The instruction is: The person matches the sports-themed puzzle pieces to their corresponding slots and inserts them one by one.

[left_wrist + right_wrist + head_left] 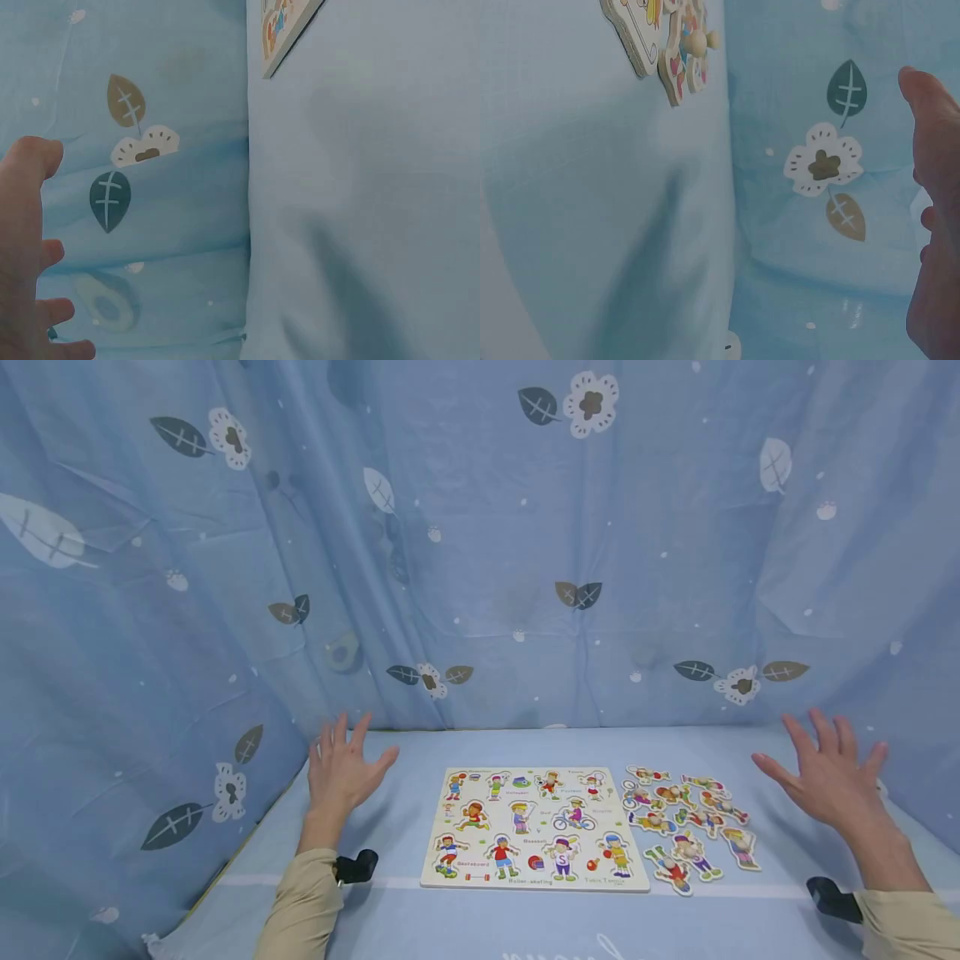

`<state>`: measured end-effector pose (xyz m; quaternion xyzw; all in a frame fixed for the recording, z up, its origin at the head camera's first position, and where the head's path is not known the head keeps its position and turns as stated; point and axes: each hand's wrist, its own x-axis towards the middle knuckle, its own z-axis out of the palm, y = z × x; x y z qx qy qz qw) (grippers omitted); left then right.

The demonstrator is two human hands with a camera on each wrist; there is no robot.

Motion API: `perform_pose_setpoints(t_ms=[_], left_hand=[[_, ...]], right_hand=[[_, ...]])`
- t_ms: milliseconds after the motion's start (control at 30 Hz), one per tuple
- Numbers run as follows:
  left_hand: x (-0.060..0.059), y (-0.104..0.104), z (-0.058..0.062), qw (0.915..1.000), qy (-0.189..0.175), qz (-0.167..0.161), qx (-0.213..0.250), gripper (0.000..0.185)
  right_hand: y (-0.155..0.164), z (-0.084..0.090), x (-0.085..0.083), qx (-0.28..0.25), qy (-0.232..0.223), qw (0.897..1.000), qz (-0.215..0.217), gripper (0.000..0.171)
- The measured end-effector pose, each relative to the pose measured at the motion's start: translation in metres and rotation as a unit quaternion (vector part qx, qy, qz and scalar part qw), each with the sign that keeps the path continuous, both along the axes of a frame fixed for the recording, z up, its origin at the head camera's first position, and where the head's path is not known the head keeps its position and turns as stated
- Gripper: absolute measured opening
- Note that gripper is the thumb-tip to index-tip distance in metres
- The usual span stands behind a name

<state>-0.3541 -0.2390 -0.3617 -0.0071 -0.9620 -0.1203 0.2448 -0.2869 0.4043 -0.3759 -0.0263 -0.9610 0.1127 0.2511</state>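
Puzzle board [536,829] lies flat in the lower centre of the frame, between your two hands, with printed sport figures in its recesses. Just to its right, the loose wooden figure pieces [686,824] lie spread out face up, probably so that you can see each one. Your left hand [341,772] and right hand [828,777] hover with fingers spread, well apart, holding nothing. Behind them hangs the blue leaf-print cloth [480,543], which also covers the table [390,918].

Cut off by the wrist views' edges: most of the left hand [26,262], right hand [934,217] and puzzle board [285,30]. Too small to read: board labels, loose pieces [686,818].
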Motion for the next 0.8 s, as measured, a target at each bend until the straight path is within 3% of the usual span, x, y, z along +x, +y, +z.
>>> perform_pose_setpoints(t_ms=[267,500,800], left_hand=[[0.001,-0.006,-0.009,0.9929,-0.078,-0.043,0.079,0.084],[-0.003,-0.009,-0.021,0.9816,-0.132,-0.072,0.118,0.084],[-0.003,0.003,-0.024,0.9631,-0.196,-0.121,0.139,0.081]], right_hand=[[0.001,-0.003,-0.003,0.001,0.002,1.000,0.004,0.094],[-0.002,-0.003,-0.005,0.007,-0.002,1.000,0.008,0.087],[-0.010,-0.002,-0.006,0.002,0.006,0.999,0.039,0.074]])
